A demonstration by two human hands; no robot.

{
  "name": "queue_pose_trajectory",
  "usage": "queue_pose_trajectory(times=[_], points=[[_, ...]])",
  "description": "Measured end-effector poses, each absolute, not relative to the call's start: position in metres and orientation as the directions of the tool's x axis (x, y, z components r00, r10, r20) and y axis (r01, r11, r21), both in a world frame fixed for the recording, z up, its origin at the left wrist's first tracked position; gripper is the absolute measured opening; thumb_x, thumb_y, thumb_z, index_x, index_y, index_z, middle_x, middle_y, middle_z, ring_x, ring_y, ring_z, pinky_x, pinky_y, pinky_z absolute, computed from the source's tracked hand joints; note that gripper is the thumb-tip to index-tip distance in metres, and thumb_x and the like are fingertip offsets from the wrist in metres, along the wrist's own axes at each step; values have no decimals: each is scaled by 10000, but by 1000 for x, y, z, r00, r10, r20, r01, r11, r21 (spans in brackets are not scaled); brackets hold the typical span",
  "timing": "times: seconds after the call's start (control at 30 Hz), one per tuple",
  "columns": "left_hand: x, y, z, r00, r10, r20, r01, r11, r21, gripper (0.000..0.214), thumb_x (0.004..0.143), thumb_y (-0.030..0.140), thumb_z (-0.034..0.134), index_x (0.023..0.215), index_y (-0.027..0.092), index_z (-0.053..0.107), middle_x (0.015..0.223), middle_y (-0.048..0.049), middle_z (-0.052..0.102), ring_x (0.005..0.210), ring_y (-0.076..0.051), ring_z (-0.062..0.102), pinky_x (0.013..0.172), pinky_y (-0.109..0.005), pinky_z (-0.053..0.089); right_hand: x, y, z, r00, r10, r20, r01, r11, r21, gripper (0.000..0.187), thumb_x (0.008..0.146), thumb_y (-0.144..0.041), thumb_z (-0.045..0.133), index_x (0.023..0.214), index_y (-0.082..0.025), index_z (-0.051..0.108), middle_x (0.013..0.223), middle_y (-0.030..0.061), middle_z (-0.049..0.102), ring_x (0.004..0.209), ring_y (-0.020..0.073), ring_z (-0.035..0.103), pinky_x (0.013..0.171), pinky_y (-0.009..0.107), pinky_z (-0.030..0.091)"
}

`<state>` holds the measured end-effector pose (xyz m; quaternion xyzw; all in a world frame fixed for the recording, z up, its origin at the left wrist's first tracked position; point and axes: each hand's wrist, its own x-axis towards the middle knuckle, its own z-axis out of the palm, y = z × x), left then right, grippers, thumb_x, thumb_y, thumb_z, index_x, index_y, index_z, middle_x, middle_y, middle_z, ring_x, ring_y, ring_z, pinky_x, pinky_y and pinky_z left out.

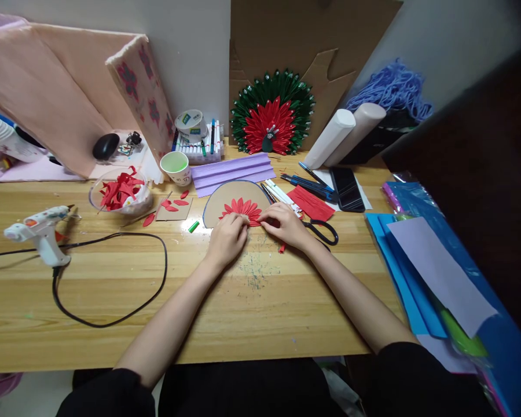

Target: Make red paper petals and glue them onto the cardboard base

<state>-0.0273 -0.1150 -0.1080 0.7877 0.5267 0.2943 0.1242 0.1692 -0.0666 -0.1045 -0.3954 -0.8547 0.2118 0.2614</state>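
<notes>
A half-round piece of cardboard with a dark outlined edge lies flat on the table. Red paper petals fan out along its lower middle. My left hand rests at the lower edge of the fan, fingers curled together; what they hold, if anything, is hidden. At the fan's right end my right hand pinches a red petal between thumb and finger. Black-handled scissors lie beside my right hand, partly covered by it. Loose red petals lie on and around a small cardboard square.
A white glue gun and its looping black cord lie left. Behind are a bowl of red scraps, a paper cup, purple crepe paper and a green-and-red fan decoration. A phone and coloured sheets lie right.
</notes>
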Motion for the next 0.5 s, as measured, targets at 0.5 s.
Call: queue_pose_trajectory(times=[0.5], points=[[-29, -117, -106, 174, 909, 378, 727, -378, 574, 143, 870, 134, 456, 939, 189, 568, 920, -48, 627, 891, -190, 562, 789, -307, 442, 145, -70, -101, -504, 782, 367, 686, 621, -379, 39, 797, -188, 596, 775, -213, 617, 889, 69, 616, 983, 259, 470, 861, 407, 414]])
